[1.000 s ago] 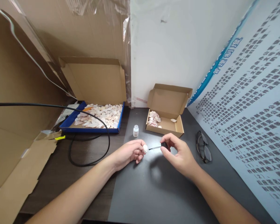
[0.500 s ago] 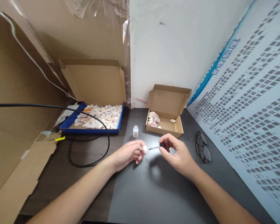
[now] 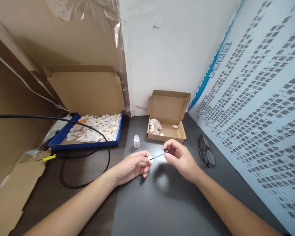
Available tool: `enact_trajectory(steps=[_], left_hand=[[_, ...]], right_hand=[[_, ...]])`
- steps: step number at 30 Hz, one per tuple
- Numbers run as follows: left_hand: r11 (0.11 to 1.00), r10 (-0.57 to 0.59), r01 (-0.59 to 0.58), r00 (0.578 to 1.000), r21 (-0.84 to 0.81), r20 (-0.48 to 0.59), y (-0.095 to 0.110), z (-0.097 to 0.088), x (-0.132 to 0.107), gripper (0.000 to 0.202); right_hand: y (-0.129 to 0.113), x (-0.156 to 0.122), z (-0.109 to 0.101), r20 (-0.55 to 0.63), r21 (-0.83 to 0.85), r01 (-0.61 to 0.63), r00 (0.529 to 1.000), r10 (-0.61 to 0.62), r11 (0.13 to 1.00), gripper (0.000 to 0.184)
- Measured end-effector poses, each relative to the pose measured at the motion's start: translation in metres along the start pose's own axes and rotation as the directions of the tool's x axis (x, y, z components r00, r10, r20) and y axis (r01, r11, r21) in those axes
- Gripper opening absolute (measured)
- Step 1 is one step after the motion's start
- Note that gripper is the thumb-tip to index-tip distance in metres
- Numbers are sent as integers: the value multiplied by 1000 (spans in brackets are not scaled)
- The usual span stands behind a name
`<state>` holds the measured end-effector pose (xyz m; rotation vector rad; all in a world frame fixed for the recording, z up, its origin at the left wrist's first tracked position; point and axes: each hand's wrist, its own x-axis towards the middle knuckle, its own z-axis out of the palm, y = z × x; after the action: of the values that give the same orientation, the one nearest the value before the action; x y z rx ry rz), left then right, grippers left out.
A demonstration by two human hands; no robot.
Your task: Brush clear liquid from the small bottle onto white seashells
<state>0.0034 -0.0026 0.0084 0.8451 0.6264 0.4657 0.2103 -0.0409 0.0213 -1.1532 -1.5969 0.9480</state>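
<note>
Pinched between the thumb and fingers of my left hand (image 3: 135, 165) is a small white seashell (image 3: 150, 160). My right hand (image 3: 180, 159) grips the black cap of a thin brush (image 3: 158, 156), whose dark tip points left and meets the shell's face. A small clear glass bottle (image 3: 136, 142) with a white label stands uncapped on the dark table, just beyond my left hand. Behind my right hand sits a small open cardboard box (image 3: 175, 138) with several shells (image 3: 154, 127) inside, most of them at its left end.
A blue-edged tray (image 3: 82, 146) full of pale shells lies at the back left, a black cable (image 3: 109, 154) looping over its front. Eyeglasses (image 3: 206, 151) rest right of my right hand. A printed sheet (image 3: 245, 114) leans along the right side; cardboard (image 3: 12, 196) lines the left.
The brush has come left and its tip now touches the shell, which has turned a little in my left hand. The whole view has shifted slightly to the right.
</note>
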Motion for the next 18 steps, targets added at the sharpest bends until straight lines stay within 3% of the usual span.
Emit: enact_trajectory(steps=[18], left_hand=[[1000,-5,5,1000,-10,-24,-1,-4,-3,16]], right_hand=[[7,-1,2,-38,9,-64,997,64,998,11]])
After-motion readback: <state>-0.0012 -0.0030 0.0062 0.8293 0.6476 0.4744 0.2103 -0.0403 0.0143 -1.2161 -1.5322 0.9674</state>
